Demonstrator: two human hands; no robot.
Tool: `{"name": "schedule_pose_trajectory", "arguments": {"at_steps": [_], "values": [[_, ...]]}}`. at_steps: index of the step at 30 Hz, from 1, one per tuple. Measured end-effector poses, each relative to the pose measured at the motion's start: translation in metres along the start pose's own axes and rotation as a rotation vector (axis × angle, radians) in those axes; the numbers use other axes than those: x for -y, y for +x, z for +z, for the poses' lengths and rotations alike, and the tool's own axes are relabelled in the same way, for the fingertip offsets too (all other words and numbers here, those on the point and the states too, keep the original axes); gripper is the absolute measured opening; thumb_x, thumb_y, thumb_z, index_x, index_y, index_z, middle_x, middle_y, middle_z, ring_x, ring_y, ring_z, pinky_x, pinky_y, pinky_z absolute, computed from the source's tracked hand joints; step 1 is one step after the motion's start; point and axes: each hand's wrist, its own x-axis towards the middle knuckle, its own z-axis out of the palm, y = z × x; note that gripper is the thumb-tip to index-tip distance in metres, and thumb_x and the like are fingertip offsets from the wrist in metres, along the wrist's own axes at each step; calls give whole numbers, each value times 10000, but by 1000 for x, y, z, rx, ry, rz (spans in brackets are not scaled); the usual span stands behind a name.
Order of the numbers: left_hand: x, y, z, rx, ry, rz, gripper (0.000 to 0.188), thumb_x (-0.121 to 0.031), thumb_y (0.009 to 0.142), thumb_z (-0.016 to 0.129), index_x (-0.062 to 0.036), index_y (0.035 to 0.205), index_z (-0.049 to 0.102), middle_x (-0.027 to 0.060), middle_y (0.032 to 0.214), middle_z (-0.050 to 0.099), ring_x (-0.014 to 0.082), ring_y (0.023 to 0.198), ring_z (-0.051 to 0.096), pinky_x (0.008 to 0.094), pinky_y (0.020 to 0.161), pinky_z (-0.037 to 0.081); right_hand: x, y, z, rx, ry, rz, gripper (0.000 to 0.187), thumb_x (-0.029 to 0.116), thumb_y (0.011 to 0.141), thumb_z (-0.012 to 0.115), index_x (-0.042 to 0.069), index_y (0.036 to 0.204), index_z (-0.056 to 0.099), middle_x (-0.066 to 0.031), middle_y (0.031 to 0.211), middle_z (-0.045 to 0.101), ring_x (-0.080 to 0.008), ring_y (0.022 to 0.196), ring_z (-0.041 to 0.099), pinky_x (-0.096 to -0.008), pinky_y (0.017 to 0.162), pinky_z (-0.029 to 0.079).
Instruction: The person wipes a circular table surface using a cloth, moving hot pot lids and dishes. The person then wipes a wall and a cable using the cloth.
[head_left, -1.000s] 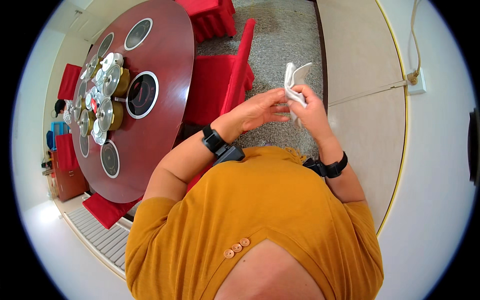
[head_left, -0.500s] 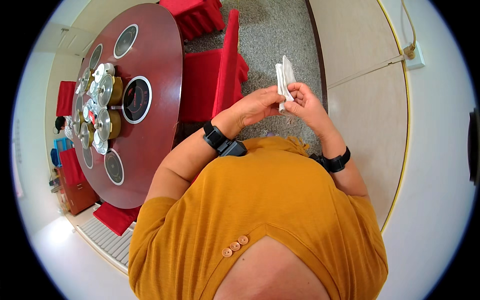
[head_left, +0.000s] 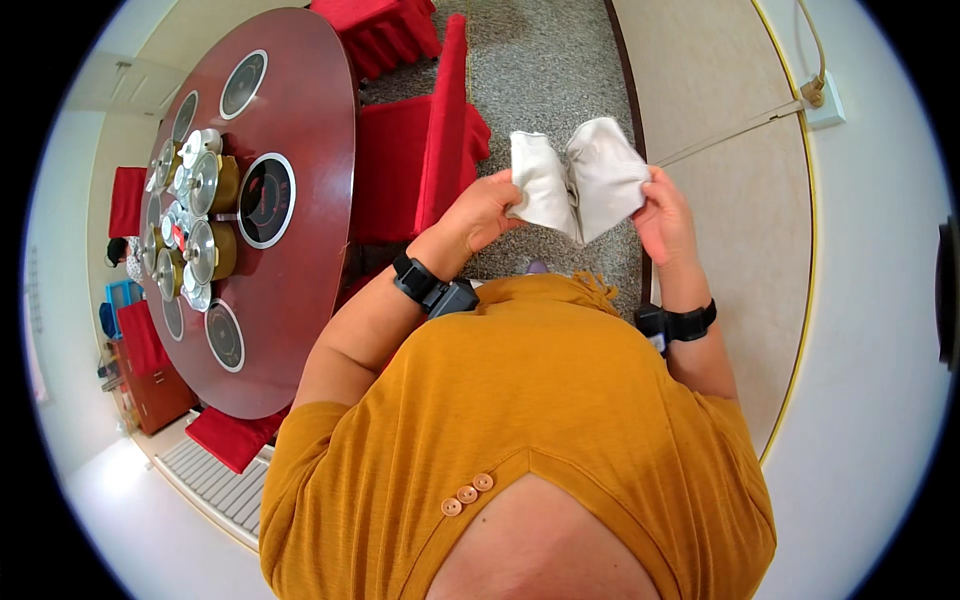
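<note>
Both my hands hold a white folded cloth up in front of me, over the grey speckled floor. The cloth is spread into two halves with a crease between them. My left hand pinches its left edge, the thumb on the near side. At the right edge my right hand grips the other half between thumb and fingers. Some fingertips are hidden behind the cloth. Black bands with small boxes sit on both my wrists.
A round dark-red table stands to the left, with built-in black hot plates and several lidded golden pots. A red-covered chair is beside it. A pale panelled wall with a socket and plug runs along the right.
My hands have moved apart, the left one leftward and the right one rightward. The cloth, earlier a narrow folded strip, is now opened out between them.
</note>
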Motion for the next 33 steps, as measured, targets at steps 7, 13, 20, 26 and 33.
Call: {"name": "schedule_pose_trajectory", "arguments": {"at_steps": [7, 13, 20, 26, 33], "values": [[-2, 8, -25, 8, -211, 19, 453, 31, 786, 433, -11, 1234, 489, 86, 1156, 590, 231, 1076, 573, 393, 911, 465, -16, -7, -40, -230, 239, 19, 434, 8, 860, 405, -24, 1293, 422, -143, 1306, 504, -268, 1232, 478, -442, 1055, 376], [-11, 5, -11, 75, -234, 30, 435, -129, 883, 529, 0, 1292, 456, 94, 1238, 574, 243, 1151, 540, 415, 1021, 403, -27, -17, -60, -272, 292, 232, 453, 25, 862, 452, -36, 1310, 411, -175, 1332, 486, -313, 1246, 461, -477, 1061, 366], [16, 24, -35, -102, 48, -60, 626, -276, 914, 548, -30, 1425, 283, 128, 1402, 415, 270, 1268, 434, 477, 1051, 341, 2, -19, -39, -59, 521, 123, 451, 239, 959, 491, -16, 1325, 423, -164, 1311, 517, -301, 1233, 474, -453, 1068, 350], [26, 22, -33, -145, 386, -115, 742, -340, 911, 559, -70, 1485, 174, 135, 1486, 292, 274, 1344, 325, 479, 1072, 283, 26, -11, -18, -58, 323, 44, 502, 314, 968, 499, 22, 1361, 387, -118, 1321, 504, -258, 1226, 475, -447, 1051, 352], [31, 31, -35, 45, 249, -124, 518, -308, 945, 528, -75, 1389, 395, 74, 1410, 415, 202, 1319, 359, 389, 1040, 343, 38, -1, -15, -56, 260, 20, 475, 317, 965, 504, 47, 1346, 415, -90, 1294, 520, -239, 1191, 499, -440, 1026, 382]]}}
